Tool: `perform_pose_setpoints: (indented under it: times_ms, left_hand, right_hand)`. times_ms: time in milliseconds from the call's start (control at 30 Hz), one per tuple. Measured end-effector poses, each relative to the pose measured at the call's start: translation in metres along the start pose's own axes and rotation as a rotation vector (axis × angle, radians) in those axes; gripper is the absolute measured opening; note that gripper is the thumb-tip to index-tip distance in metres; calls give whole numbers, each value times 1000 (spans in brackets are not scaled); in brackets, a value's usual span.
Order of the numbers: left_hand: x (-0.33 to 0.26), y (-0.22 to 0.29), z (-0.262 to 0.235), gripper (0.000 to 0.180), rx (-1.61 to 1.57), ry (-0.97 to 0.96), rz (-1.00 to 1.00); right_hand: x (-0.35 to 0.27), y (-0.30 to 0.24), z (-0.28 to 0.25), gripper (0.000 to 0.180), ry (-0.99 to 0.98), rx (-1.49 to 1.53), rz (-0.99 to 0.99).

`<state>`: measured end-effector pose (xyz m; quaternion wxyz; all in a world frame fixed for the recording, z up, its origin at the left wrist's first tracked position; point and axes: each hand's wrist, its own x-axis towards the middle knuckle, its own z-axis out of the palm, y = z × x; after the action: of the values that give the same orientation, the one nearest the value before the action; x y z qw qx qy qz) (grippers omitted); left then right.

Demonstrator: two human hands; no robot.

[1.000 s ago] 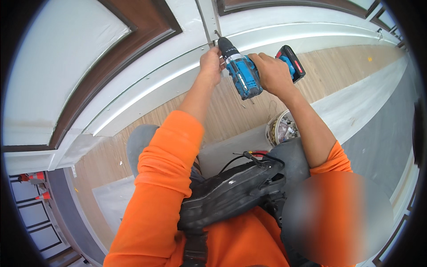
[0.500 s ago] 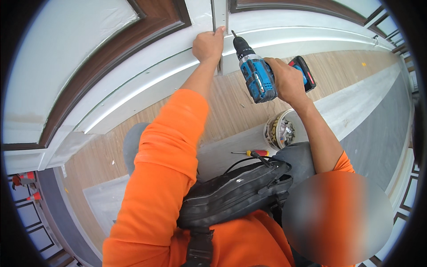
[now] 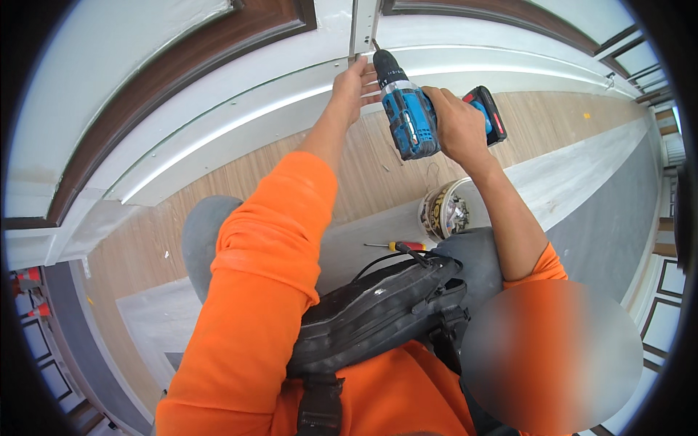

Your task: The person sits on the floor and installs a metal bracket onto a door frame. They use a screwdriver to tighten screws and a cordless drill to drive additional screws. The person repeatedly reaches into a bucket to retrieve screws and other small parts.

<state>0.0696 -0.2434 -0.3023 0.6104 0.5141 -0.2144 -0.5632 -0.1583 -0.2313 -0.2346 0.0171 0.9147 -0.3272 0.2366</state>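
Observation:
My right hand [image 3: 463, 125] grips a blue and black cordless drill [image 3: 411, 123] by its handle. The drill's bit [image 3: 375, 44] points away from me and reaches the right edge of a narrow pale upright strip [image 3: 363, 30] with small holes. Just left of the chuck is my left hand [image 3: 352, 91], its fingers stretched out and spread, partly hidden behind the drill. It sits near the foot of the strip, and no object shows in it.
A bucket [image 3: 440, 212] of small loose pieces stands by my right knee, near a red and yellow screwdriver [image 3: 402, 245] on the floor. A black bag [image 3: 374, 305] lies across my lap. White panels with brown moulding [image 3: 283, 29] rise ahead; orange cones are far left.
My left hand has let go of the strip, dropped lower along it and spread its fingers. The drill has moved slightly left and forward, bringing its bit to the strip.

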Motion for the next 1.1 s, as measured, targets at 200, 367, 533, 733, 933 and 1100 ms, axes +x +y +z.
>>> perform_pose_setpoints:
  times_ms: [200,367,533,733,933,1100]
  left_hand:
    - [-21,13,15,56,-196,-304,46]
    - [-28,15,19,55,-221,-325,18]
    - [-30,15,24,53,-311,-288,-8]
    - [-32,13,21,53,-315,-292,-34]
    - [-33,14,23,51,-274,-255,-37]
    - [-32,14,25,49,-298,-243,-29]
  right_hand:
    - [1,-1,4,40,12,-12,-9]
    - [1,1,7,42,7,-47,-5]
    - [3,4,6,44,2,-71,-18]
    - [2,4,6,34,-34,-24,-14]
    - [2,2,6,39,-56,-18,6]
    - [1,2,5,33,-58,-14,13]
